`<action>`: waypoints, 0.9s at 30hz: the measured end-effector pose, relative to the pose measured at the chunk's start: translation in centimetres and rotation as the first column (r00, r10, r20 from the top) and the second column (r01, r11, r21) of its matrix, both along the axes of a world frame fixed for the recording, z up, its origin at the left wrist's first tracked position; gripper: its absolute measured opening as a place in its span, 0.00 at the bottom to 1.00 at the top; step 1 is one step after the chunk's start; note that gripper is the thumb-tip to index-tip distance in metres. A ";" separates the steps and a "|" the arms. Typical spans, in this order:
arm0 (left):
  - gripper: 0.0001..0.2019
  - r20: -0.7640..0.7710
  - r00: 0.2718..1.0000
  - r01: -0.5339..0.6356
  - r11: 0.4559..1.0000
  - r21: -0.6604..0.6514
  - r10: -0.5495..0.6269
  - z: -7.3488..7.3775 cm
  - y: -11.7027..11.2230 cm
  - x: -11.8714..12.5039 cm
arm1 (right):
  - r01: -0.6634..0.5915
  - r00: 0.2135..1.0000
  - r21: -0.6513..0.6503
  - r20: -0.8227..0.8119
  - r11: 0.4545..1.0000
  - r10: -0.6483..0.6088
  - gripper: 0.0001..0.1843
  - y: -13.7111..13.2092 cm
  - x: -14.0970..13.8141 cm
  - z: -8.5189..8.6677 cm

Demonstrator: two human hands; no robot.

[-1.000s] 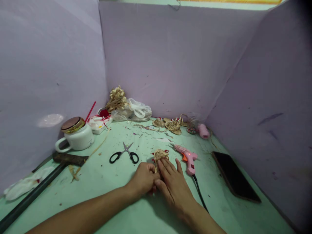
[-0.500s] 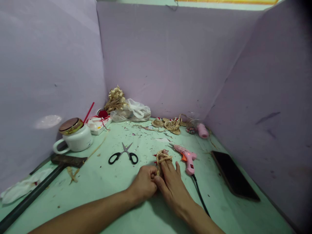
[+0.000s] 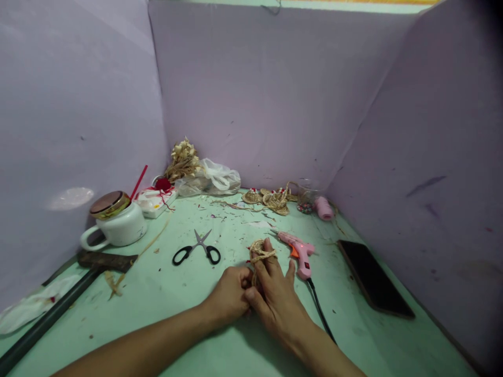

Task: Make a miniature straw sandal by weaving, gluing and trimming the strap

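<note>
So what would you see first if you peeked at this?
First, the two hands in the middle of the green table: the left hand pinches a straw cord that loops over the fingers of the right hand. Just right of them lies a pink glue gun, and to the left, black scissors.

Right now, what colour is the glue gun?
The glue gun is pink, with orange trigger; head view.

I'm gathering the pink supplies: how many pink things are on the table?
2. The glue gun lies just beside the right hand; the thread spool lies at the back near the right wall. Some may be hidden.
</note>
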State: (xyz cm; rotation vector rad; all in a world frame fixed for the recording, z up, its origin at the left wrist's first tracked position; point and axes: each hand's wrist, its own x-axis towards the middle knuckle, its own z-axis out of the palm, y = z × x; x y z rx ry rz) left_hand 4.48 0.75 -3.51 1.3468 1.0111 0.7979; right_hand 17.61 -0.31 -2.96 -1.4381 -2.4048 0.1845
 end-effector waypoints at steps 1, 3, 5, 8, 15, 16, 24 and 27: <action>0.04 0.002 1.000 0.008 1.000 -0.002 -0.008 0.0 0.0 0.0 | 0.001 1.000 0.009 0.006 1.000 -0.002 0.33 0.0 0.0 0.1; 0.03 0.011 1.000 0.024 1.000 0.000 -0.024 0.0 0.0 0.0 | -0.003 1.000 0.034 0.027 0.999 0.002 0.34 0.0 0.0 0.3; 0.04 0.019 0.999 0.035 0.999 0.008 -0.035 0.0 0.0 0.1 | -0.017 0.999 0.066 0.052 0.998 0.013 0.35 -0.1 0.1 0.4; 0.02 0.013 0.999 0.047 0.999 -0.008 -0.047 -0.1 -0.1 0.2 | -0.031 0.997 0.111 0.077 0.993 0.023 0.35 -0.2 0.2 0.4; 0.07 -0.097 0.987 -0.132 0.990 -0.052 0.126 2.4 2.6 -3.1 | -0.129 0.988 0.173 0.109 0.976 0.111 0.37 -0.1 0.7 -0.4; 0.08 -0.083 0.975 -0.207 0.978 -0.005 0.206 3.0 3.0 -3.7 | -0.154 0.984 0.173 0.111 0.973 0.136 0.37 -0.2 0.7 -0.5; 0.07 -0.071 0.944 -0.292 0.914 0.281 0.323 5.1 2.3 -3.0 | -0.282 0.958 0.144 0.103 0.948 0.269 0.37 -0.6 0.2 -0.2; 0.08 -0.190 0.906 -0.254 0.846 0.469 0.378 4.7 2.2 -2.8 | -0.310 0.949 0.137 0.108 0.941 0.297 0.36 -0.7 0.1 -0.1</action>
